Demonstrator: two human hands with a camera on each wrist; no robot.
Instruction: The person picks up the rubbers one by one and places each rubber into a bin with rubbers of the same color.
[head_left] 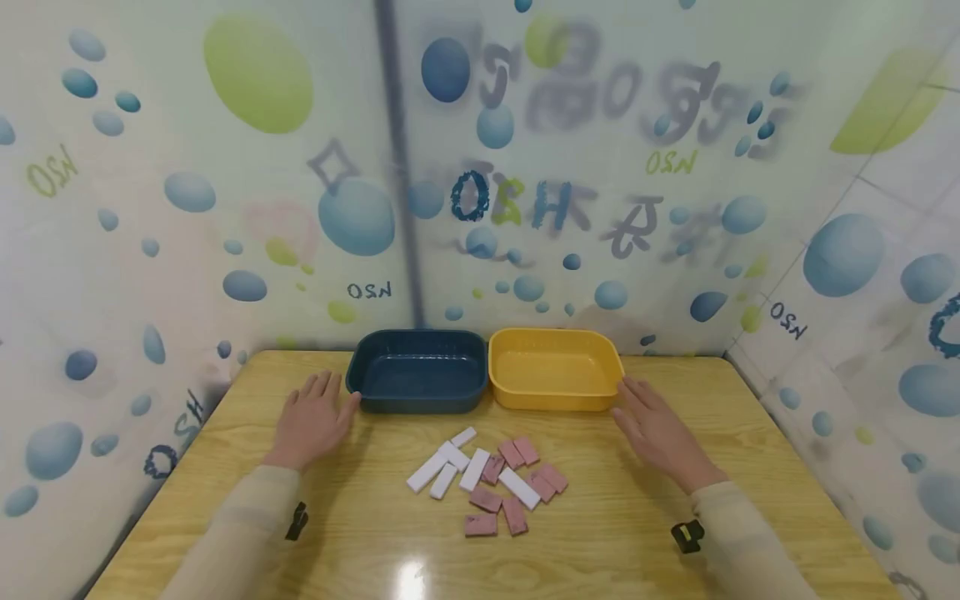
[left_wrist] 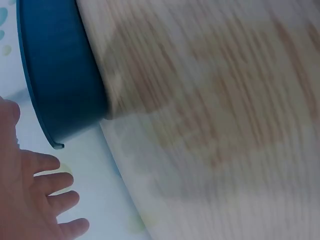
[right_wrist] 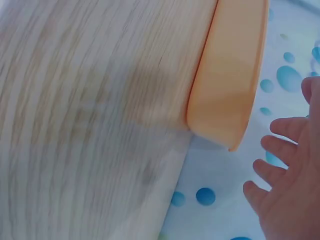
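Observation:
My left hand (head_left: pixel 311 423), fingers spread, is over the table beside the left end of a dark blue tray (head_left: pixel 423 407). On the other side my right hand (head_left: pixel 662 433) reaches toward the right end of a yellow tray (head_left: pixel 555 402). Neither hand holds anything. In the left wrist view, a gap shows between the fingers (left_wrist: pixel 60 202) and the blue tray. The right wrist view likewise has the hand apart from the yellow tray (right_wrist: pixel 227 75). Between my arms lie several white blocks (head_left: pixel 427 472) and several dusty-pink blocks (head_left: pixel 481 524), loosely mixed on the table.
Both trays stand side by side at the back of the wooden table (head_left: pixel 600 533), close to the wall covering (head_left: pixel 555 275) with its bubble pattern. More patterned walls rise at left and right. A dark strap (head_left: pixel 297 522) shows at the left wrist and another (head_left: pixel 687 536) at the right.

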